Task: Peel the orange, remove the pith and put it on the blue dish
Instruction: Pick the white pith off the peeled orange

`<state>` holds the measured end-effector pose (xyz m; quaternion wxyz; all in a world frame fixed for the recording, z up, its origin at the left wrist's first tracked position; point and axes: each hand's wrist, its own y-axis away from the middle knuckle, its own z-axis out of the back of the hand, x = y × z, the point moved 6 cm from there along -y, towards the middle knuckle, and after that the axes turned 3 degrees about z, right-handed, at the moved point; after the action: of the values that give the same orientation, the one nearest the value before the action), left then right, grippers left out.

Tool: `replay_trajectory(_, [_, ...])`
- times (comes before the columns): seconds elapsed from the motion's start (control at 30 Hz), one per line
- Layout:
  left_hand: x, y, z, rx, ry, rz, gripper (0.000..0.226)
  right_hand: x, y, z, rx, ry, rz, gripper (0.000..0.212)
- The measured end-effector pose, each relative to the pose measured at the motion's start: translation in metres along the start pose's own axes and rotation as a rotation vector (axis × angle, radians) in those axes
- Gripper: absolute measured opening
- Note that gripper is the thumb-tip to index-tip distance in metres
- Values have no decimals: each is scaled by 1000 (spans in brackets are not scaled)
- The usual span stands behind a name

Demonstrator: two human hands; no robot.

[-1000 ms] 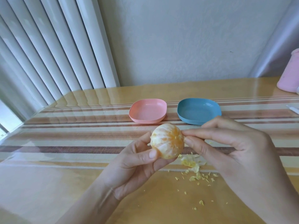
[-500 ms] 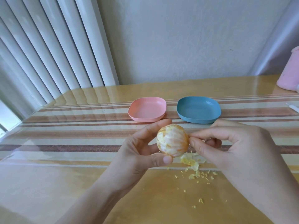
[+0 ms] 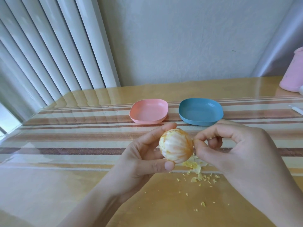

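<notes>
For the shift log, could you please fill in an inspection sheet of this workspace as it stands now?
Surface: wooden table, striped runner under a clear glossy cover.
Job's things: peeled orange with white pith on it; blue dish, empty.
Clutter: peel scraps on the table; empty pink dish; pink container at the right edge.
Grippers: left hand holds the orange; right hand pinches at its side.
Cables: nothing seen.
Surroundings: vertical blinds, pale wall.

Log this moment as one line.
step: pith removal | left hand: holds orange | right hand: pinches orange's side | blue dish: no orange yet | scraps: on table
</notes>
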<state>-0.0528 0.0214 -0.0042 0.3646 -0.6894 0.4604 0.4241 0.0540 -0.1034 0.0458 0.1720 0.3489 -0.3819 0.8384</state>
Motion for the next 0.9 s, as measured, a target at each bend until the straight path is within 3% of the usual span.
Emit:
replay_trajectory(0.17, [-4,0,-2,48,173,18,67,3,0,0,24,-106,19,21])
replay_trajectory(0.4, [-2,2,-2,30,214,96,64,-9,-7,14,-124,-83,28,35])
replay_trajectory(0.53, [1,2,0,-65,81,120,65,-12,-7,7,-34,-125,1,16])
replay_trajectory(0.63, [2,3,2,-115,13,124,63,-6,-6,-1,102,-56,62,19])
replay_trajectory(0.73, [2,3,3,-139,2,125,56,-5,-3,-13,279,-95,61,37])
replay_trajectory(0.9, [1,3,10,-205,-84,75,57,-5,-5,-14,280,-134,70,44])
